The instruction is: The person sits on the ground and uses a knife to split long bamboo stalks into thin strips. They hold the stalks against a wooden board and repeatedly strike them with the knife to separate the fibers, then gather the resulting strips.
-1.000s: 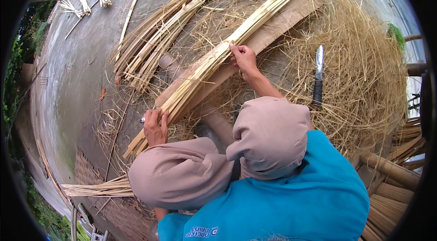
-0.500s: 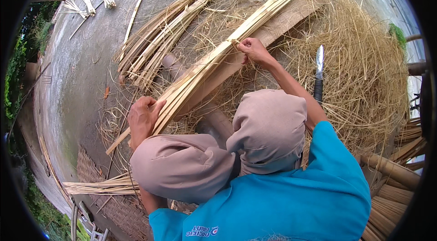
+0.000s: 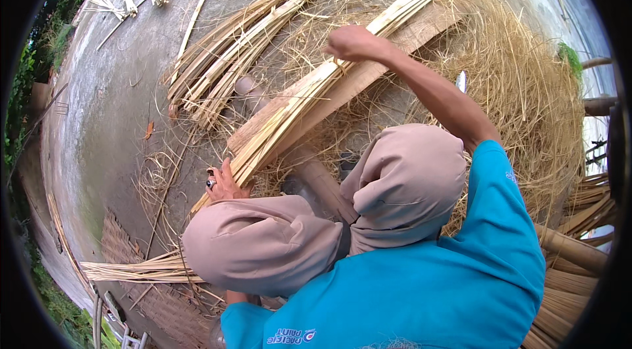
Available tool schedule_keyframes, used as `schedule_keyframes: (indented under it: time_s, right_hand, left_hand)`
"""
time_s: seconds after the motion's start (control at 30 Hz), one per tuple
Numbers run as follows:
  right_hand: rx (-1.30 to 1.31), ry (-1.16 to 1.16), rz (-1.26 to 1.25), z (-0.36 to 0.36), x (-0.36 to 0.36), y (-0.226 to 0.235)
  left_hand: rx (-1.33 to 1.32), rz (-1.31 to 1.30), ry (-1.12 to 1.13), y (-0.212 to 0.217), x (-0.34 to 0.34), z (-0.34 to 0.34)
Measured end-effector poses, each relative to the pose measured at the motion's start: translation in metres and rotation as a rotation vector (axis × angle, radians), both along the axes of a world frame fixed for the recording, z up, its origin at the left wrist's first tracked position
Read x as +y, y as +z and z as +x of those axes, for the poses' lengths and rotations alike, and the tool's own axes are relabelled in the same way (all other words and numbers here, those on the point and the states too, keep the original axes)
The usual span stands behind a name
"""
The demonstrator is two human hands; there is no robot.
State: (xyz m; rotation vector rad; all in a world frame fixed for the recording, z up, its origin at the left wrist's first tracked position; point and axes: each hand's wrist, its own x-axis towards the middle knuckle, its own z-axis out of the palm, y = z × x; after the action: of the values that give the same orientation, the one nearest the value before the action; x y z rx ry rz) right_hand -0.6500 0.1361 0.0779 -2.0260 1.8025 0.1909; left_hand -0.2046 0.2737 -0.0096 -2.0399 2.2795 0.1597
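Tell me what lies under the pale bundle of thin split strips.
A flat brown wooden plank shows along both sides of the pale bundle; whatever lies directly beneath the strips is covered.

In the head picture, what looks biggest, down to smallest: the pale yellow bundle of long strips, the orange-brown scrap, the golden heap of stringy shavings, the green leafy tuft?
1. Golden heap of stringy shavings
2. Pale yellow bundle of long strips
3. Green leafy tuft
4. Orange-brown scrap

Woody, fibrous strips (image 3: 299, 107), matt wooden plank (image 3: 428, 27), matt cloth shirt (image 3: 408, 303), concrete-like floor (image 3: 112, 125)
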Motion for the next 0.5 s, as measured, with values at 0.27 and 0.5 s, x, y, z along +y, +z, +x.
schedule_keyframes:
  time_s: [0.27, 0.5]
  right_hand:
    - [0.261, 0.094, -0.357, 0.013, 0.108, -0.068]
    - [-0.078, -0.281, -0.045, -0.072, 0.038, -0.038]
  left_hand:
    - [-0.042, -0.117, 0.003, -0.007, 0.011, -0.002]
    - [0.004, -0.221, 0.019, -0.019, 0.016, -0.007]
